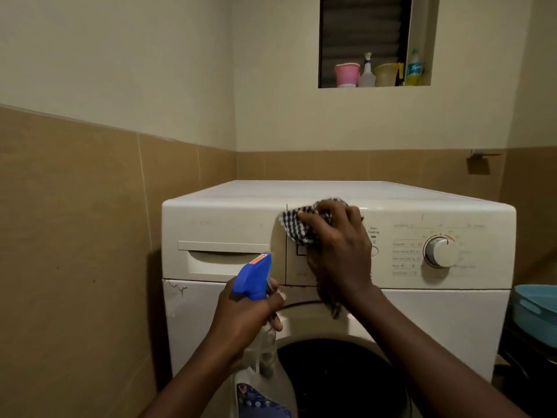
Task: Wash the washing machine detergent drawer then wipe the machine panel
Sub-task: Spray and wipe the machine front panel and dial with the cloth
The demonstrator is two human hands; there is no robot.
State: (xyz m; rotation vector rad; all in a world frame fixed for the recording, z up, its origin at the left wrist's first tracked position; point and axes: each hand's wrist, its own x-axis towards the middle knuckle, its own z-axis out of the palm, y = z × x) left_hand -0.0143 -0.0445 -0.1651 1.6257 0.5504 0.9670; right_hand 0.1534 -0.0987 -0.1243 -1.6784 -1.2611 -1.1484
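A white front-loading washing machine (422, 312) fills the middle of the view. Its detergent drawer (224, 254) sits closed at the left of the control panel (404, 236). My right hand (337, 254) grips a black-and-white checked cloth (301, 227) and presses it against the panel just right of the drawer, with one end of the cloth hanging down. My left hand (244, 321) holds a clear spray bottle with a blue trigger head (253, 276) in front of the drawer. A round dial (441, 251) sits at the panel's right.
Tan tiled walls close in on the left and behind. A window niche (373, 40) above holds a pink cup, a spray bottle, a yellow container and a green bottle. A blue plastic basin (536, 315) stands to the machine's right. The dark round door (337, 384) is below.
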